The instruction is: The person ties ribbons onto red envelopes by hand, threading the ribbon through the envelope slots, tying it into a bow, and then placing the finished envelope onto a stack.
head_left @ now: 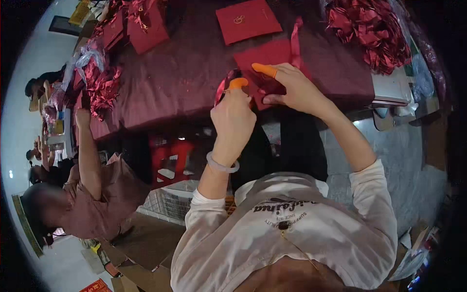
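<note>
My left hand is closed around a dark red satin ribbon near the table's front edge. An orange finger cot covers its index fingertip, and a pale bangle circles the wrist. Over a red paper folder or bag rests my right hand, with thumb and index finger apart. Another orange cot is on that index finger. Beyond the right hand a red ribbon strip stretches up the cloth. The underside of the right hand is hidden.
A red folder with a gold emblem lies farther back on the dark red tablecloth. Ribbon heaps sit right and left. At left a co-worker reaches to the table. A white plastic crate stands below.
</note>
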Tool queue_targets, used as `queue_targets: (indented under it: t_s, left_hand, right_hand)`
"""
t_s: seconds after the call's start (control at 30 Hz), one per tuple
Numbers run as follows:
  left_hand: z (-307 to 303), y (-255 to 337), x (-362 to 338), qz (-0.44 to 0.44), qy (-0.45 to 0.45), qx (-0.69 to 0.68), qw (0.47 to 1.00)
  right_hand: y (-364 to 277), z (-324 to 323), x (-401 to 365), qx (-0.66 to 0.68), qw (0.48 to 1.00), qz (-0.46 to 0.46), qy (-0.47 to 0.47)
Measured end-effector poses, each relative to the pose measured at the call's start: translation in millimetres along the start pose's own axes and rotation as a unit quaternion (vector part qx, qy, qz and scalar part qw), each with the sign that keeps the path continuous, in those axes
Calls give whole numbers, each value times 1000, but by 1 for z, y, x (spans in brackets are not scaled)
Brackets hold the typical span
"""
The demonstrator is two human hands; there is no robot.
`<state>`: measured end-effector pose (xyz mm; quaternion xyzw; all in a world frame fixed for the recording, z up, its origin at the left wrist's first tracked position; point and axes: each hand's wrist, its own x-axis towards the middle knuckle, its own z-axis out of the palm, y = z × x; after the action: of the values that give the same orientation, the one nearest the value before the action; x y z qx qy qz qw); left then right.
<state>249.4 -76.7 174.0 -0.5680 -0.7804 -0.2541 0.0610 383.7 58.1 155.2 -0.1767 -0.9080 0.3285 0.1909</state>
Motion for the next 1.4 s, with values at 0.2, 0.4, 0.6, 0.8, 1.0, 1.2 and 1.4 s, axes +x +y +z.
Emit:
queue_targets:
  t_s: [0.2,0.4,0.6,0.8,1.0,1.2,1.4]
  left_hand:
    - [-59,-17,-25,-64,-118,-77,988]
    - [-43,-39,-51,-190,-120,-174,959]
    - [-37,-5,-27,-161,16,-456,875]
    - [-16,16,13,-88,47,-277,956]
    - [34,5,30,-71,41,-91,993]
    - [35,5,21,-199,75,-326,921]
    - [37,-5,10,-246,106,-533,803]
  right_hand:
    - [4,3,-4,-15,999,-12,27]
    - [7,7,-4,-35,998,-32,37]
    - [0,-1,-9,82,989,-78,91]
    - [10,-30,-13,-88,930,48,354]
    - [46,-42,-6,-280,920,200,191]
    - [25,-44,-15,581,740,79,329]
    - [-7,-36,-29,626,724,106,268]
